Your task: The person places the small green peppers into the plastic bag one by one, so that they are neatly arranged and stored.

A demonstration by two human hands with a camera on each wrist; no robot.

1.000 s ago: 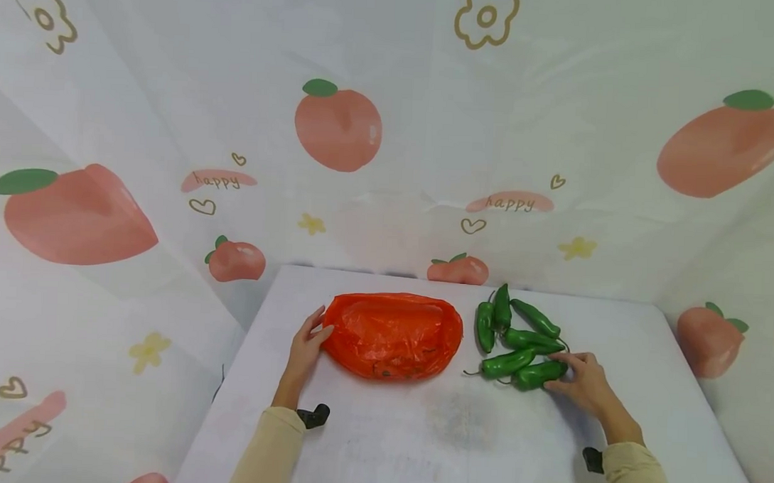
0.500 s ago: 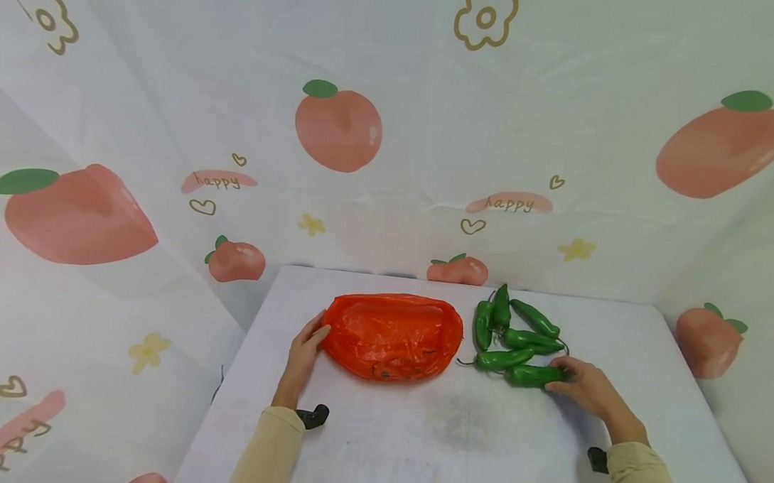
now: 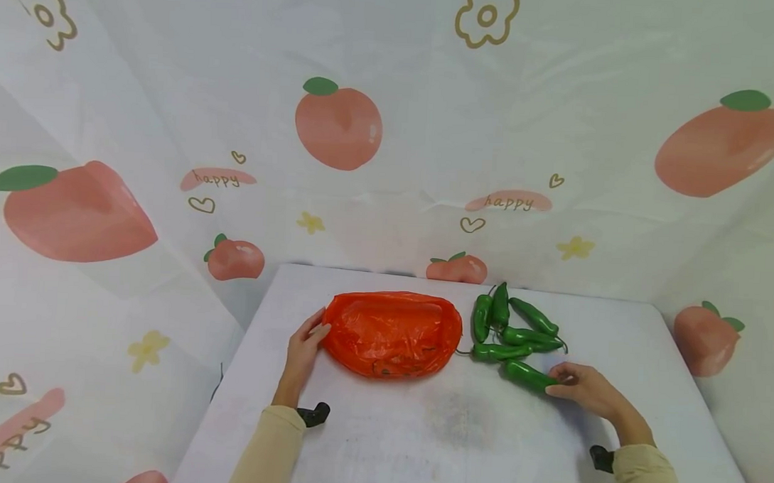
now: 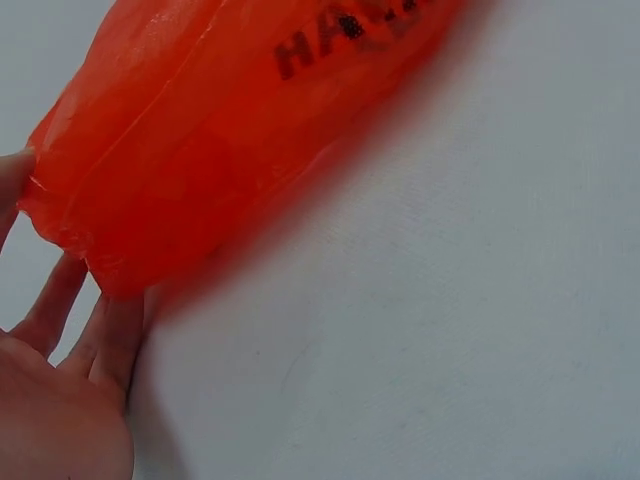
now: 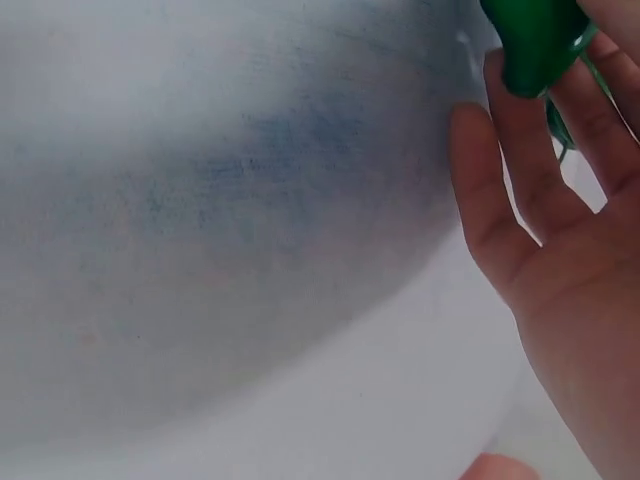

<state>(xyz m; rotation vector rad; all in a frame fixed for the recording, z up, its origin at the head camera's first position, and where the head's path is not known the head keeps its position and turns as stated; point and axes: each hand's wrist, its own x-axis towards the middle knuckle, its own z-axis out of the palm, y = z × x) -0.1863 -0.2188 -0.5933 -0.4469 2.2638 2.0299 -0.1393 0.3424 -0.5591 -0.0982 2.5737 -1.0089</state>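
Note:
A red plastic bag (image 3: pixel 390 334) lies on the white table with its mouth spread wide. My left hand (image 3: pixel 304 349) holds the bag's left edge, the thumb on the near side and the other fingers reaching behind the film; dark printed letters show on the bag in the left wrist view. With thumb and fingers my right hand (image 3: pixel 589 391) pinches the right end of a long green pepper (image 3: pixel 527 376). That pepper slants, its left end pointing up toward the group. In the right wrist view its tip (image 5: pixel 535 50) lies against the fingers.
Several other green peppers (image 3: pixel 531 337) lie in a loose group right of the bag, one with its stem reaching the bag's right edge. A patterned white cloth wall (image 3: pixel 388 220) stands behind the table (image 3: pixel 380 440) and along both sides.
My right hand has drawn the pepper slightly nearer and turned it, apart from the group. The neighbouring pepper has shifted left. The left hand and bag have stayed put.

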